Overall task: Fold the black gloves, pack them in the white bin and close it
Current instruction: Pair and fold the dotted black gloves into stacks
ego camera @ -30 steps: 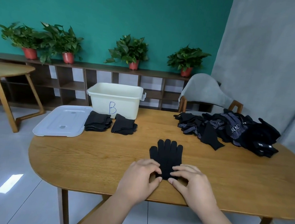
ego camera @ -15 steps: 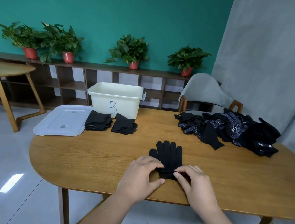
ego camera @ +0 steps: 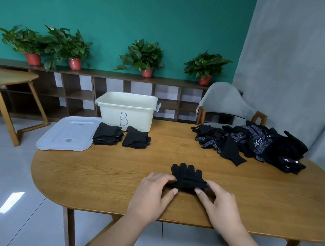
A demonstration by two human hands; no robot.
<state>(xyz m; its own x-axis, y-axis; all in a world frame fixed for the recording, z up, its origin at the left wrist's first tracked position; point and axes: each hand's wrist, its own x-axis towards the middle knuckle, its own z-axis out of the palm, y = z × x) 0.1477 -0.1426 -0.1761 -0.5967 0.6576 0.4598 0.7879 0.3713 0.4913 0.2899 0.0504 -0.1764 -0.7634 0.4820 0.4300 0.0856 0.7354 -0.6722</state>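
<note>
A black glove lies in front of me on the wooden table, its cuff end rolled up over the palm, fingers pointing away. My left hand pinches the cuff's left side and my right hand pinches its right side. Two folded glove stacks sit before the open white bin marked B. The bin's lid lies flat to its left. A loose pile of black gloves covers the far right.
A grey chair stands behind the table at the right. A low shelf with several potted plants runs along the green wall. A small round table is at the far left.
Both hands have lifted the glove's cuff end and carried it forward over the palm, so the glove looks shorter now.
</note>
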